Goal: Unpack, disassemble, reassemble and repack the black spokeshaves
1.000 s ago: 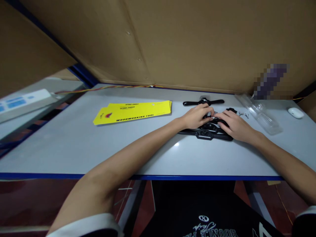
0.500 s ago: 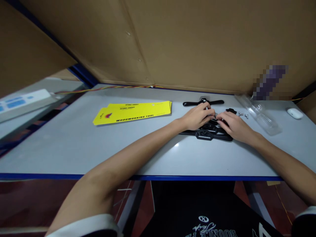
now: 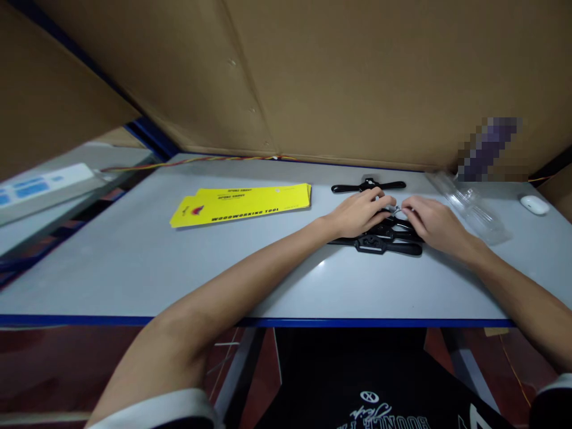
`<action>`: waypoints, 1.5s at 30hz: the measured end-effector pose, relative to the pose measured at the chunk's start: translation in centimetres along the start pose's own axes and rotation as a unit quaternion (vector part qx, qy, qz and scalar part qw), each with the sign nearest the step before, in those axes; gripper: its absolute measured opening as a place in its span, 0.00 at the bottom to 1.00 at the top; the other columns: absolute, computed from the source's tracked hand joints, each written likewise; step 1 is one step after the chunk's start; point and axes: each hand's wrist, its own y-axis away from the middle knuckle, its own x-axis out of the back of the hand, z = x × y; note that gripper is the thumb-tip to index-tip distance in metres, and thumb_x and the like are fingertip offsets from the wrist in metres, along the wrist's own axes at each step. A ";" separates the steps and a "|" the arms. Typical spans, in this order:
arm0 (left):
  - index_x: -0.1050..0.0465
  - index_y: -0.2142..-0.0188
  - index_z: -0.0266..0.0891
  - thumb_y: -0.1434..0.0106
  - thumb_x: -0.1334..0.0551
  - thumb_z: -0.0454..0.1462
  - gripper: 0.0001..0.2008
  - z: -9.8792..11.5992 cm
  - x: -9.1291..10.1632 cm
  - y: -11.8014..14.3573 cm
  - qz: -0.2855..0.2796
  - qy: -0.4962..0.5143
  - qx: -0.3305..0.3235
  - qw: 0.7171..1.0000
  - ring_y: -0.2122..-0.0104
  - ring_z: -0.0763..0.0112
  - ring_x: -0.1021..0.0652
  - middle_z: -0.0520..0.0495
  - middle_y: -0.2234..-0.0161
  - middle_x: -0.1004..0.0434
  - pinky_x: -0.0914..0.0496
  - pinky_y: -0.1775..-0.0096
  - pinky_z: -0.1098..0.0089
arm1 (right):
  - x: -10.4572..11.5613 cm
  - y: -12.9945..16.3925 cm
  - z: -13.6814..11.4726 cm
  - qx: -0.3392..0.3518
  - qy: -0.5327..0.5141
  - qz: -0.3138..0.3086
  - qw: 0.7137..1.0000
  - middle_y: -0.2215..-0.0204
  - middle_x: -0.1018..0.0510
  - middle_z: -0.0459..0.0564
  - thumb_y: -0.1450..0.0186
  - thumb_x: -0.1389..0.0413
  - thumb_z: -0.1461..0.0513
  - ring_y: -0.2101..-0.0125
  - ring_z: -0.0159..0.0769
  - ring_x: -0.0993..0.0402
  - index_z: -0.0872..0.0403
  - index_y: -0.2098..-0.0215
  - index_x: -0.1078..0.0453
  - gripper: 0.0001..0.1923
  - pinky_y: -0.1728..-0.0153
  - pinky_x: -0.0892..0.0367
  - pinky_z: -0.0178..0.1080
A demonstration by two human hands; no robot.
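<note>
My left hand [image 3: 361, 213] is closed over a black spokeshave [image 3: 400, 223], the farthest of several lying in a close stack, and hides much of it. A small silver metal piece [image 3: 393, 210] shows between my two hands. My right hand [image 3: 440, 225] pinches at its right end with thumb and fingers; its exact shape is too small to tell. Nearest me lies another black spokeshave [image 3: 373, 243], flat on the table. Beyond my left hand rests a separate black spokeshave [image 3: 369, 185].
Yellow printed cards [image 3: 245, 205] lie overlapped on the left of the grey table [image 3: 179, 274]. Clear plastic packaging [image 3: 473, 208] and a white mouse [image 3: 534, 205] sit at right. A cardboard wall [image 3: 313, 77] stands behind; a white power strip [image 3: 44, 187] is far left.
My right hand has shifted slightly away and to the right, now covering the black part and loose screws seen before. The silver piece between my hands shows more plainly.
</note>
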 end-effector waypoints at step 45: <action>0.24 0.52 0.34 0.16 0.50 0.44 0.20 0.2 0.0 -0.6 -0.029 -0.065 -0.001 0.997 0.52 0.54 0.22 0.35 0.54 0.21 0.29 0.49 0.59 | -0.2 0.6 0.4 0.055 -0.027 -0.007 0.998 0.54 0.13 0.54 0.23 0.49 0.58 0.59 0.45 0.16 0.49 0.52 0.26 0.11 0.60 0.30 0.44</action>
